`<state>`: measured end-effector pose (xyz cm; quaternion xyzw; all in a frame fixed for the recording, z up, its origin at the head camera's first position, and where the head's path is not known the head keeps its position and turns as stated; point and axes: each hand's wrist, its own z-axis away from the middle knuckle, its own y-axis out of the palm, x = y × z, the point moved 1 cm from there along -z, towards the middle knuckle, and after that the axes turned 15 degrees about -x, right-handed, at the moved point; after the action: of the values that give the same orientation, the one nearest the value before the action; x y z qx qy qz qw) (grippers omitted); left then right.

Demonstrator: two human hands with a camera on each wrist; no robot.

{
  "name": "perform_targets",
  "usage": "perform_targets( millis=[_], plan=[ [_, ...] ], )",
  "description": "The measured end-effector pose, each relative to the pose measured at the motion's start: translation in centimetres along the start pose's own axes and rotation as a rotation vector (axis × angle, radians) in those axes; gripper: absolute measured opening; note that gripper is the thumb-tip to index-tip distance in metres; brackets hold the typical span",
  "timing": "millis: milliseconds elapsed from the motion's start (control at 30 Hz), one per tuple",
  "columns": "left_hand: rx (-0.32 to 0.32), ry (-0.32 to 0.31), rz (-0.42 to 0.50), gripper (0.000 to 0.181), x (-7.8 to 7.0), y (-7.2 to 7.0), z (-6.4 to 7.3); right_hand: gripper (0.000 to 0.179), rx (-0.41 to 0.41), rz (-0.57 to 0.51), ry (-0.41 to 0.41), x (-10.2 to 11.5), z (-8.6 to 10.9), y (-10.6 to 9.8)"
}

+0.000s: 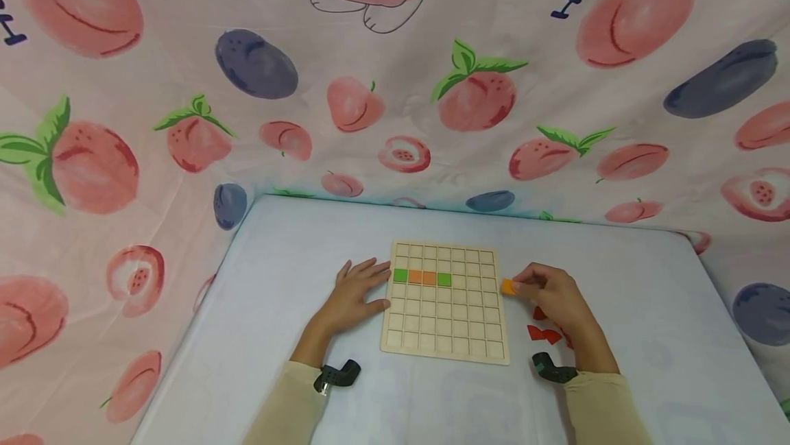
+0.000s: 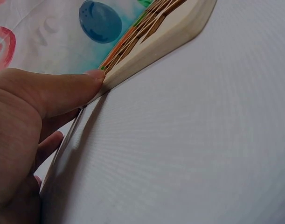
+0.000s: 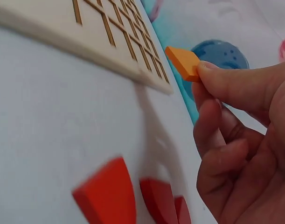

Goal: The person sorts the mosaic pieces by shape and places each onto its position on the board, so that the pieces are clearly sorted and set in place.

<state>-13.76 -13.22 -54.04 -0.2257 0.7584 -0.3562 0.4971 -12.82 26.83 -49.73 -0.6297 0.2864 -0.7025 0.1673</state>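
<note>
A wooden grid board (image 1: 444, 335) lies flat on the table, with a green square tile (image 1: 400, 275), two orange tiles (image 1: 422, 278) and another green tile (image 1: 444, 280) side by side in one row. My left hand (image 1: 354, 297) rests at the board's left edge, its fingers spread and the thumb touching the rim, as the left wrist view shows. Just off the board's right edge, my right hand (image 1: 555, 294) pinches an orange square tile (image 3: 183, 63) between thumb and index finger. In the right wrist view the tile is held above the table.
Several red curved pieces (image 1: 543, 334) lie on the white table (image 1: 666, 315) below my right hand, partly hidden by it. A fruit-printed cloth (image 1: 395, 102) hangs behind and at the sides. Dark wrist cameras (image 1: 338, 374) are strapped on both wrists.
</note>
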Motion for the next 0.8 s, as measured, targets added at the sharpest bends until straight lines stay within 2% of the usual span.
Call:
perform_targets(
  millis=[133, 300, 600, 800],
  plan=[
    [0.002, 0.001, -0.012, 0.064, 0.2, 0.1, 0.0, 0.014, 0.030, -0.028, -0.007, 0.5, -0.2, 0.9],
    [0.004, 0.003, -0.013, 0.064, 0.2, 0.1, 0.0, 0.018, 0.070, -0.045, -0.065, 1.0, -0.5, 2.0],
    [0.003, 0.006, -0.020, 0.064, 0.3, 0.3, -0.1, 0.027, 0.125, -0.204, 0.037, 1.4, -0.9, 4.4],
    [0.005, 0.010, -0.016, 0.064, 0.4, 0.2, 0.0, 0.025, 0.125, -0.254, 0.047, 2.4, -1.1, 5.8]
  ],
)
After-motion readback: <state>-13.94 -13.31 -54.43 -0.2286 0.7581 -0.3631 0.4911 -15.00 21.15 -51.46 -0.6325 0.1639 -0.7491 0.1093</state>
